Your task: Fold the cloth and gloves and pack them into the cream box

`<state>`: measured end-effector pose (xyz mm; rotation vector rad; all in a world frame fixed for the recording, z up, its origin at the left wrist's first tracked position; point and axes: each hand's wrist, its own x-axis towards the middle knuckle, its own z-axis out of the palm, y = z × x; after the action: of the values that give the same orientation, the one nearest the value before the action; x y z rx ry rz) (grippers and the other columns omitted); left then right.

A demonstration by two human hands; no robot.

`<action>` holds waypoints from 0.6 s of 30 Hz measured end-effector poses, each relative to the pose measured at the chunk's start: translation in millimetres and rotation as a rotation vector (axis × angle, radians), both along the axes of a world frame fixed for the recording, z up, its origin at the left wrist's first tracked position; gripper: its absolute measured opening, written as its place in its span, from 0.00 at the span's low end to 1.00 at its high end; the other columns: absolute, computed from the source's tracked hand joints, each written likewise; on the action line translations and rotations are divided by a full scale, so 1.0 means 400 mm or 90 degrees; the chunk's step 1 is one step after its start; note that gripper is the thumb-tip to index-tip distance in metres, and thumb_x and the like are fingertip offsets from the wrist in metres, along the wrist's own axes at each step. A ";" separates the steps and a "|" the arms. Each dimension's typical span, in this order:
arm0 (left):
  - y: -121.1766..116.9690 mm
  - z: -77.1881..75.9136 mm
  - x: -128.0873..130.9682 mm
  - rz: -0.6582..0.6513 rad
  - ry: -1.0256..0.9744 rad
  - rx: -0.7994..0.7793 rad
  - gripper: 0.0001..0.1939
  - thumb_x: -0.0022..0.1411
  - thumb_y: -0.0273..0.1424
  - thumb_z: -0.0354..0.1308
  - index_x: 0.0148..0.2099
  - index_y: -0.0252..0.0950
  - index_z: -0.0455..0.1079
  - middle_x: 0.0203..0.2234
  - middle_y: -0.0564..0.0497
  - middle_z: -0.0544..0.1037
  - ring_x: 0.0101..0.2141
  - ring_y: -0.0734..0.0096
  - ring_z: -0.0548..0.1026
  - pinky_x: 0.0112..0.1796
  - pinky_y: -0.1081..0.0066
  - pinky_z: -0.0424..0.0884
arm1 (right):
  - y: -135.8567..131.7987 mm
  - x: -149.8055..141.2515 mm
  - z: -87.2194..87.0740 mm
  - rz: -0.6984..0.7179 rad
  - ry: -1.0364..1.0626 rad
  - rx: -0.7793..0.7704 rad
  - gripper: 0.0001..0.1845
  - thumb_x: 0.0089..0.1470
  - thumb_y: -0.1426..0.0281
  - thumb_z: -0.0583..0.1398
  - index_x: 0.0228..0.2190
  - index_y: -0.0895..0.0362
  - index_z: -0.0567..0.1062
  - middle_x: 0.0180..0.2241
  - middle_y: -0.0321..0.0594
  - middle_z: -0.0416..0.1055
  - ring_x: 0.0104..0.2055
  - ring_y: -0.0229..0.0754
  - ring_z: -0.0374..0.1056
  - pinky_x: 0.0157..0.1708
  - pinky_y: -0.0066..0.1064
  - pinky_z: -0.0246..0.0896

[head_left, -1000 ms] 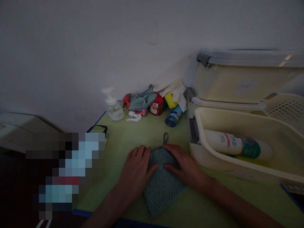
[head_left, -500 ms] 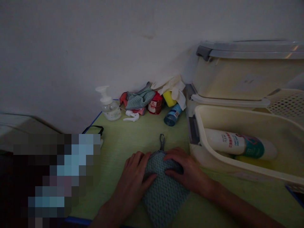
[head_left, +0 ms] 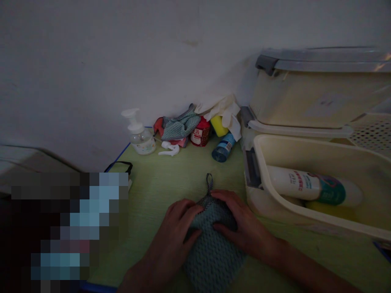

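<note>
A teal waffle-textured cleaning cloth [head_left: 214,252] lies on the green tabletop below me, its dark checked hanging loop [head_left: 209,183] pointing away from me. Along the cloth's upper left edge, my left hand [head_left: 179,228] grips it with bent fingers and the thumb on top. My right hand [head_left: 241,224] closes on the upper right part, fingers curled near the base of the loop and thumb resting lower on the fabric. Between the two hands the cloth bulges up slightly. The fingertips of my left hand are partly hidden by the cloth.
Against the wall are a clear pump bottle [head_left: 143,140], a white spray nozzle [head_left: 169,149], another teal cloth [head_left: 181,126], a red container [head_left: 200,132], white gloves [head_left: 226,110], a yellow sponge [head_left: 218,125] and a blue bottle [head_left: 224,147]. At right, an open cream bin [head_left: 259,162] holds a white-and-green bottle [head_left: 308,185].
The fingers of my left hand have drawn inward over the cloth's top edge, and my right fingers have shifted up towards the loop. The view has moved slightly.
</note>
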<state>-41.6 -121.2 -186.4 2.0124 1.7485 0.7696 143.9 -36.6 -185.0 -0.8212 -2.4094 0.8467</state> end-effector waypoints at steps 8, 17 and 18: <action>-0.007 0.000 0.005 -0.013 -0.075 -0.004 0.20 0.56 0.18 0.50 0.48 0.42 0.61 0.42 0.49 0.69 0.43 0.65 0.70 0.45 0.61 0.70 | 0.005 0.000 -0.002 -0.003 -0.008 -0.054 0.31 0.45 0.77 0.62 0.51 0.55 0.63 0.46 0.45 0.69 0.49 0.47 0.65 0.49 0.43 0.62; -0.003 -0.011 -0.008 0.056 -0.014 0.019 0.28 0.52 0.22 0.56 0.56 0.39 0.57 0.44 0.46 0.74 0.43 0.60 0.74 0.43 0.58 0.73 | 0.015 0.000 0.005 -0.023 0.056 -0.040 0.11 0.56 0.72 0.54 0.41 0.56 0.71 0.33 0.41 0.75 0.37 0.42 0.72 0.38 0.34 0.68; -0.002 -0.007 -0.008 0.045 0.001 0.039 0.27 0.53 0.22 0.56 0.56 0.38 0.58 0.44 0.45 0.75 0.43 0.60 0.74 0.43 0.58 0.73 | 0.015 -0.001 0.009 -0.001 0.071 -0.013 0.08 0.56 0.72 0.54 0.37 0.57 0.72 0.32 0.41 0.75 0.35 0.42 0.72 0.36 0.34 0.68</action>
<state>-44.8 -121.9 -189.4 2.0003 1.8264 0.8541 143.4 -30.6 -181.4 -0.7628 -2.3062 0.8943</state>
